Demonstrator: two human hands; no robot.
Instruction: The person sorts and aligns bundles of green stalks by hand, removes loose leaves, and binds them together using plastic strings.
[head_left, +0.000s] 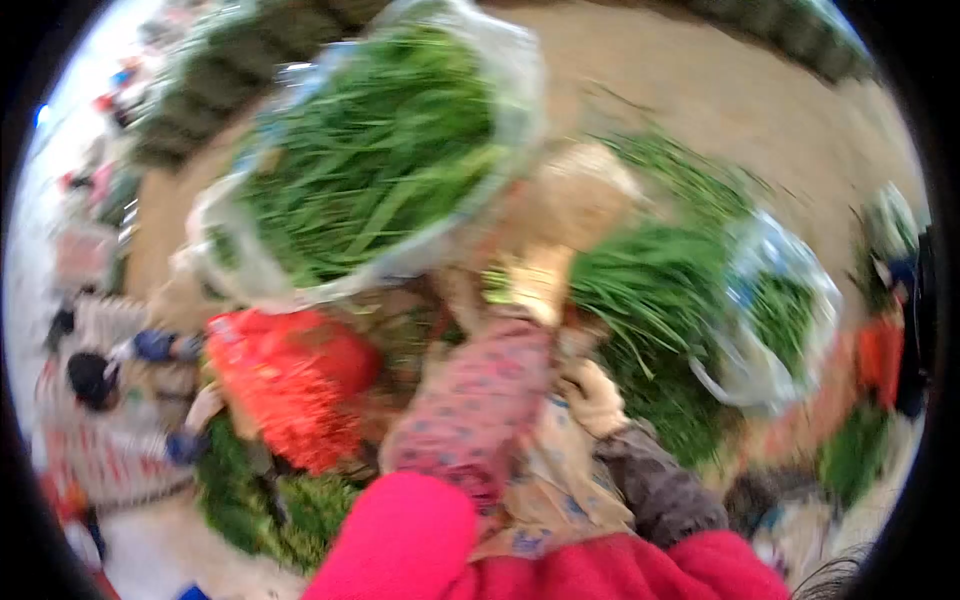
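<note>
My left hand (541,282), below a pink dotted sleeve, reaches forward in a pale glove and is blurred. It looks closed around a bunch of chives (645,275): pale stems show on its left and long green leaves on its right. My right hand (592,396), also in a pale glove, is lower and nearer my body, beside a dark sleeve. Its fingers are curled, and what they hold, if anything, is hidden. Ahead on the left, a large clear plastic bag (520,95) holds a heap of green chives (380,150).
A tan rounded thing (585,190) lies just beyond my left hand. Loose chives (690,180) spread behind it. On the right is a smaller plastic bag (745,375) of greens. A red bag (290,370) sits left, near another person (95,380). Stacked green bundles (210,95) line the back.
</note>
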